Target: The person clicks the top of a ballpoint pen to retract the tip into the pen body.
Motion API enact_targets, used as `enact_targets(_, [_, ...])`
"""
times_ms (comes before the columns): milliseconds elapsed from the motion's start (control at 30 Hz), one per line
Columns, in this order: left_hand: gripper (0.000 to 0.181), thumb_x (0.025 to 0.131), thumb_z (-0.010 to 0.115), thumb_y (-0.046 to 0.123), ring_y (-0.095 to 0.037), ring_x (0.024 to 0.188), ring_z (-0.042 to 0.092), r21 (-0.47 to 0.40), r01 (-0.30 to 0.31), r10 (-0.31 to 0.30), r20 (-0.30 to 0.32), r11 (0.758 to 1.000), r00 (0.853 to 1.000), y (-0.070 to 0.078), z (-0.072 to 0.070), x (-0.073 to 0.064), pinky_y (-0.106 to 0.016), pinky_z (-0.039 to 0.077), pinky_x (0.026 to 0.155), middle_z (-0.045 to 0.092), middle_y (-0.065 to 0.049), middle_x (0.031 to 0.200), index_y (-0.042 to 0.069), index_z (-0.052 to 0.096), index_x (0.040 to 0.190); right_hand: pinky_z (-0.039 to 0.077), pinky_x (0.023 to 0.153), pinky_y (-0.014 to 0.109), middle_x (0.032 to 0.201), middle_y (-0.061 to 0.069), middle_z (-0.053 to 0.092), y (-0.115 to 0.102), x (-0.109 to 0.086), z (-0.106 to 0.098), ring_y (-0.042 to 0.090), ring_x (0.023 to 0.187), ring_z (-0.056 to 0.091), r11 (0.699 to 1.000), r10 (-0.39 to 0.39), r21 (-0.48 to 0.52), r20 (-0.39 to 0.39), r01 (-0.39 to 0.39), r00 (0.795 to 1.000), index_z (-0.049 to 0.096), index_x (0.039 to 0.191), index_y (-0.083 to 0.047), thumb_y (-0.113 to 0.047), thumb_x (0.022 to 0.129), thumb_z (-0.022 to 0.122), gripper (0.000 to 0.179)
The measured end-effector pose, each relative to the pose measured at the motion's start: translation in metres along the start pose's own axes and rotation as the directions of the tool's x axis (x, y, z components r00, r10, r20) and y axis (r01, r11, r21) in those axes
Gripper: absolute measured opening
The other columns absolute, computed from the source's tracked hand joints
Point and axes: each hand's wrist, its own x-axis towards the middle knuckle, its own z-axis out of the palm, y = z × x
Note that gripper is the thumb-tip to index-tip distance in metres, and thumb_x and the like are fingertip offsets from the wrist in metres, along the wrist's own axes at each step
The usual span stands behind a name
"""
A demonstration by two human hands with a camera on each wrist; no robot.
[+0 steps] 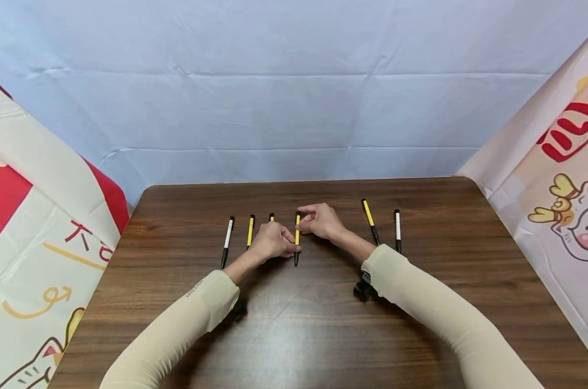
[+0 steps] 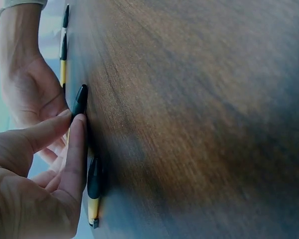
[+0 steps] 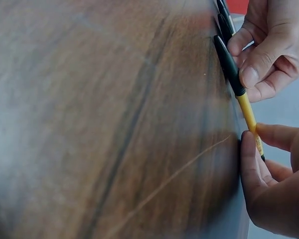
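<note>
Near the middle of the head view, a yellow ballpoint pen (image 1: 297,233) with black ends lies lengthwise on the wooden table (image 1: 294,324), its black tip towards the bottom of the frame. The left hand (image 1: 273,241), left of centre, pinches it low down: in the left wrist view the thumb and index finger stand only the pen's thickness apart, their tips on either side of the black grip section, whose pointed end juts past them. The right hand (image 1: 321,221), just right of centre, holds the upper part; in the right wrist view its thumb and index fingertips, drawn close together at lower right, flank the yellow barrel near the black top end.

Left of the hands in the head view lie a white pen (image 1: 228,241), a second yellow pen (image 1: 251,231) and a third yellow pen (image 1: 272,217) mostly hidden behind the left hand. Right of centre, a slanted yellow pen (image 1: 369,219) lies near another white pen (image 1: 398,229), partly covered by the right sleeve (image 1: 420,292).
</note>
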Motion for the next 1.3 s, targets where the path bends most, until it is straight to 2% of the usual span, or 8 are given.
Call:
enact_targets(200, [0.013,0.086,0.089,0.006,-0.017,0.062,0.076,0.005,0.007,-0.007,-0.002,1.000,1.000,0.000,0.002,0.000,-0.030,0.065,0.061,0.076,-0.005,0.069,0.002,0.076,0.087,0.063,0.070,0.028,0.090,0.006,0.081,-0.003,0.000,0.001,0.018,0.078,0.079,0.995,-0.029,-0.091,-0.007,0.029,1.000,0.065,0.143,-0.002,-0.010,0.093,0.082,0.053])
enact_targets(333, [0.012,0.086,0.089,0.005,-0.017,0.062,0.076,-0.005,0.012,-0.012,0.000,1.000,1.000,0.000,0.002,-0.001,-0.030,0.065,0.062,0.076,-0.005,0.068,0.002,0.077,0.087,0.055,0.064,0.022,0.083,0.001,0.080,-0.004,0.001,0.002,0.013,0.072,0.076,0.982,-0.070,-0.175,-0.012,0.066,0.998,0.067,0.140,-0.001,-0.012,0.092,0.083,0.051])
enact_targets(567, [0.013,0.086,0.089,0.005,-0.018,0.064,0.077,-0.006,0.007,-0.007,-0.004,1.000,1.000,0.000,0.001,-0.001,-0.029,0.065,0.062,0.076,-0.006,0.072,0.002,0.077,0.086,0.050,0.062,0.022,0.076,-0.001,0.077,-0.003,0.002,0.004,0.009,0.061,0.067,0.961,-0.103,-0.260,-0.025,0.093,0.994,0.071,0.135,0.001,-0.013,0.092,0.082,0.046])
enact_targets(767, [0.013,0.086,0.090,0.007,-0.019,0.064,0.077,0.020,0.013,-0.013,-0.007,1.000,1.000,0.000,0.001,0.000,-0.030,0.065,0.062,0.076,-0.005,0.071,0.003,0.077,0.085,0.046,0.059,0.022,0.071,0.000,0.075,-0.004,0.001,0.004,0.008,0.052,0.056,0.956,-0.112,-0.277,-0.031,0.099,0.993,0.073,0.131,0.001,-0.009,0.092,0.079,0.041])
enact_targets(967, [0.015,0.086,0.091,0.012,-0.018,0.063,0.076,0.072,0.013,-0.012,-0.020,0.997,1.000,-0.002,-0.001,0.001,-0.030,0.064,0.060,0.076,-0.004,0.070,0.006,0.077,0.084,0.048,0.058,0.022,0.075,0.000,0.077,-0.006,-0.002,-0.001,0.010,0.059,0.064,0.953,-0.102,-0.285,0.003,0.099,0.995,0.072,0.133,0.000,-0.010,0.092,0.078,0.043])
enact_targets(1167, [0.016,0.087,0.091,0.016,-0.019,0.063,0.076,0.124,-0.039,0.043,-0.035,0.992,0.998,0.000,-0.004,-0.001,-0.028,0.062,0.057,0.076,-0.004,0.069,0.008,0.077,0.082,0.057,0.062,0.025,0.082,0.000,0.079,-0.005,-0.007,-0.011,0.013,0.070,0.074,0.957,-0.092,-0.275,0.004,0.089,0.996,0.071,0.134,0.001,-0.016,0.093,0.082,0.046])
enact_targets(1300, [0.015,0.089,0.088,0.017,-0.019,0.065,0.077,0.125,-0.097,0.101,-0.029,0.987,0.994,0.003,-0.004,-0.002,-0.031,0.063,0.059,0.076,-0.003,0.069,0.008,0.077,0.084,0.063,0.070,0.031,0.091,0.005,0.080,-0.002,-0.011,-0.019,0.019,0.080,0.078,0.977,-0.082,-0.193,0.044,0.089,0.996,0.068,0.137,0.002,-0.013,0.096,0.079,0.046])
